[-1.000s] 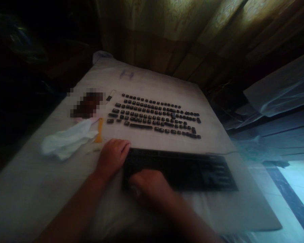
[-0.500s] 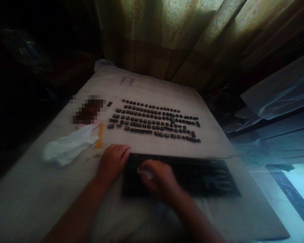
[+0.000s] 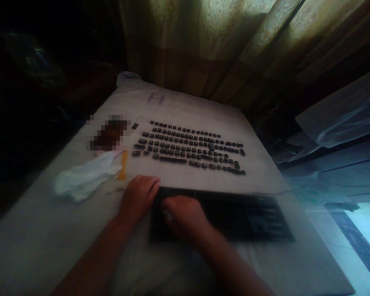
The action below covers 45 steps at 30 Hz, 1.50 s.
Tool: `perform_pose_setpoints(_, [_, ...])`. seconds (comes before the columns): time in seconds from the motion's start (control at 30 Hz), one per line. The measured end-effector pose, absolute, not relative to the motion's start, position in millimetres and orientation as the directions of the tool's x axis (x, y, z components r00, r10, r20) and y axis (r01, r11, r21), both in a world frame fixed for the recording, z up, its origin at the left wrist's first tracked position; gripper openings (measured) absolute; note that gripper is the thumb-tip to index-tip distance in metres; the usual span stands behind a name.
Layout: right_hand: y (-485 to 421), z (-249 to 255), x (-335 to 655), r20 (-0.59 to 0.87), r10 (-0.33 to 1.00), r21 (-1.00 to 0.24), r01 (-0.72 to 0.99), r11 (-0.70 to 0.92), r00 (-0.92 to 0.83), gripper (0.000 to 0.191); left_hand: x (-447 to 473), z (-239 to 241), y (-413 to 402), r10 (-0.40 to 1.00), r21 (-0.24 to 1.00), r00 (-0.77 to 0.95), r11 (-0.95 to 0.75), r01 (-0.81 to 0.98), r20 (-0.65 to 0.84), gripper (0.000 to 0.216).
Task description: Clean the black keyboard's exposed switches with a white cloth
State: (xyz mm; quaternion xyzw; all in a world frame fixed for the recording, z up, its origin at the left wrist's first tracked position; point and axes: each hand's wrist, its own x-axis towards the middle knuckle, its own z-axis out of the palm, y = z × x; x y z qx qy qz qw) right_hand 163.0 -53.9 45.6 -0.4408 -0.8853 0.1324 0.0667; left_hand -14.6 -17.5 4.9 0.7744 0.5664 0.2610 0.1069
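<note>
- My right grip (image 3: 172,209) is clamped on a white wad (image 3: 167,215) over the keyboard (image 3: 225,213).
- My left grip (image 3: 142,193) is at its corner; clamped, I can't tell.
- Keycaps (image 3: 173,159) lie beyond.

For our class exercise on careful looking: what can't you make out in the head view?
In the head view:
Pale item in the right hand: mostly hidden by that hand.
Keyboard surface detail: dark and blurred.
Markings on the loose keys: too small.
Pixelated patch: contents masked by blocks.
</note>
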Motion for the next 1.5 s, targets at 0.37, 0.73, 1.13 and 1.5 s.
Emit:
perform_pose_setpoints(0.37, [-51.9, 52.8, 175.4, -0.043, 0.871, -0.501, 0.765, 0.405, -0.489, 0.021, -17.5, 6.1, -16.9, 0.942, 0.501, 0.206, -0.317, 0.805, 0.265, 0.025])
perform_pose_setpoints(0.73, [-39.8, 48.5, 146.5, 0.010, 0.785, -0.347, 0.734, 0.584, -0.619, 0.020, -21.4, 8.3, -15.6, 0.943, 0.553, 0.240, -0.329, 0.765, 0.230, 0.018])
perform_pose_setpoints(1.13, [-45.1, 47.0, 169.3, 0.016, 0.860, -0.378, 0.793, 0.478, -0.510, 0.019, -19.3, 10.7, -16.8, 0.954, 0.576, 0.222, -0.299, 0.761, 0.202, 0.016])
perform_pose_setpoints(1.5, [-37.7, 48.9, 154.7, 0.062, 0.828, -0.254, 0.794, 0.553, -0.557, 0.017, -18.4, 9.2, -16.7, 0.955, 0.568, 0.223, -0.296, 0.768, 0.196, 0.015])
